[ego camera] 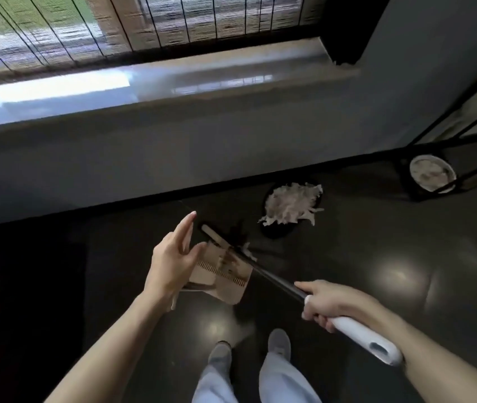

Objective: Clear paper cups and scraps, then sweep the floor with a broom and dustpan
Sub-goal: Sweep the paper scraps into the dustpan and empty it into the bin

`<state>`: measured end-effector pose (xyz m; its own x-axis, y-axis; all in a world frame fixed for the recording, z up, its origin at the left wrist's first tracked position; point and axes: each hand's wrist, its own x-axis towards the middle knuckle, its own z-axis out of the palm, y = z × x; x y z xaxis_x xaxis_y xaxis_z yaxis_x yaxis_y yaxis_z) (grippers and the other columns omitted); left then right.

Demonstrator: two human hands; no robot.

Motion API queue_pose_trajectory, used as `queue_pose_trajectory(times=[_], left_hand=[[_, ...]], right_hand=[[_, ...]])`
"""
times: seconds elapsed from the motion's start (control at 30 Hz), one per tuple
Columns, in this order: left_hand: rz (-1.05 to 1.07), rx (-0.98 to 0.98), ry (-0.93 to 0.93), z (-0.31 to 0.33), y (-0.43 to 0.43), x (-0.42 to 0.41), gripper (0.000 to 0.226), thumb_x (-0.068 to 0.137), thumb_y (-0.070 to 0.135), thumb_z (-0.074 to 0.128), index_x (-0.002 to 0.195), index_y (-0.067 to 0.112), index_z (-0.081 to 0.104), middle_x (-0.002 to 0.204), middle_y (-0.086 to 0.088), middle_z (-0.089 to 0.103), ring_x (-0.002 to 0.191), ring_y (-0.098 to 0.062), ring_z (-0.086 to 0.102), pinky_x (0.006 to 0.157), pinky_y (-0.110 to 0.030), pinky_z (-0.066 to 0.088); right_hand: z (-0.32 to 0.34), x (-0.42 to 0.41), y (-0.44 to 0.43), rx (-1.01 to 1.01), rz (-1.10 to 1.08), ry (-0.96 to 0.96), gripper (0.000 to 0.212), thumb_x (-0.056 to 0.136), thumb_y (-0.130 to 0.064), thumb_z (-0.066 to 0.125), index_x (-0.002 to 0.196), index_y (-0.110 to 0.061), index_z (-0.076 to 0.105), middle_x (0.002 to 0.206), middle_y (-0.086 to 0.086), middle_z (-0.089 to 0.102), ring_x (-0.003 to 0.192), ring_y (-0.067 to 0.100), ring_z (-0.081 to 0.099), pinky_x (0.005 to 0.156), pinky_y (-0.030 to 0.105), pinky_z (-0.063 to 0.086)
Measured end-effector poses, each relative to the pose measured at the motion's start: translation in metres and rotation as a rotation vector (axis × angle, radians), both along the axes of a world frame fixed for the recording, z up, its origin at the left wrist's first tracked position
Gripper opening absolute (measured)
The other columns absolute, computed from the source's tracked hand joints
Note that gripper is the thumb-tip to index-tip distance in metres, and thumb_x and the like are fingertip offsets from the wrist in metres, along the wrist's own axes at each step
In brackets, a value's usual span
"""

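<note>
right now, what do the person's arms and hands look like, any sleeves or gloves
The left hand and right hand wear no gloves, and no watch or ring shows. Both forearms are bare, with no sleeves in view.

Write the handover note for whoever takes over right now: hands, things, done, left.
Left hand: at the back of the dustpan, index finger and thumb straight; any grip is hidden.
Right hand: fingers grip the broom; its head lies at the dustpan's mouth.
Black bin: on the floor ahead, heaped with paper scraps.
Done: most scraps binned.
Left: sweep in the loose scrap by the broom head, then the remaining floor.
</note>
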<state>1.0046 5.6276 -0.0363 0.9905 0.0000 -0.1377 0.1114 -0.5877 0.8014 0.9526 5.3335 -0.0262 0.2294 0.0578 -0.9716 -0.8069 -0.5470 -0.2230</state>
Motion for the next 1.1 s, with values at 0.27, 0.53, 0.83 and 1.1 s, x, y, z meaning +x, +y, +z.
queue_pose_trajectory(times=[0.27,0.53,0.83,1.1], left_hand=[[-0.181,0.11,0.015,0.005,0.038,0.016,0.068,0.088,0.019,0.069,0.144,0.042,0.037,0.117,-0.009,0.061,0.11,-0.02,0.058,0.089,-0.029,0.046],[-0.176,0.087,-0.004,0.006,0.029,0.025,0.065,0.089,0.019,0.068,0.143,0.04,0.04,0.118,-0.011,0.061,0.113,-0.023,0.057,0.09,-0.029,0.044],[-0.206,0.073,0.007,0.01,0.029,0.02,0.063,0.09,0.022,0.066,0.143,0.04,0.038,0.128,-0.01,0.058,0.12,-0.024,0.053,0.091,-0.027,0.041],[-0.18,0.139,-0.014,0.01,0.029,0.023,0.061,0.091,0.028,0.065,0.144,0.039,0.038,0.116,-0.009,0.061,0.106,-0.023,0.059,0.084,-0.037,0.051]], right_hand=[[0.036,0.005,0.014,-0.036,-0.134,-0.101,0.08,0.088,0.005,0.051,0.149,-0.04,0.025,0.057,0.004,0.049,0.032,0.007,0.042,0.035,0.017,0.036],[-0.008,-0.022,0.059,-0.098,-0.019,0.03,0.087,0.086,0.004,0.052,0.152,-0.038,0.013,0.066,0.005,0.046,0.039,0.008,0.045,0.04,0.02,0.04],[0.041,-0.027,0.008,-0.006,-0.353,0.073,0.076,0.091,0.01,0.042,0.148,-0.038,0.025,0.042,-0.003,0.035,0.03,0.005,0.031,0.03,0.011,0.027],[-0.02,-0.046,0.03,-0.094,-0.278,0.14,0.08,0.091,-0.001,0.048,0.148,-0.048,0.016,0.053,0.004,0.053,0.039,0.009,0.044,0.037,0.02,0.039]])
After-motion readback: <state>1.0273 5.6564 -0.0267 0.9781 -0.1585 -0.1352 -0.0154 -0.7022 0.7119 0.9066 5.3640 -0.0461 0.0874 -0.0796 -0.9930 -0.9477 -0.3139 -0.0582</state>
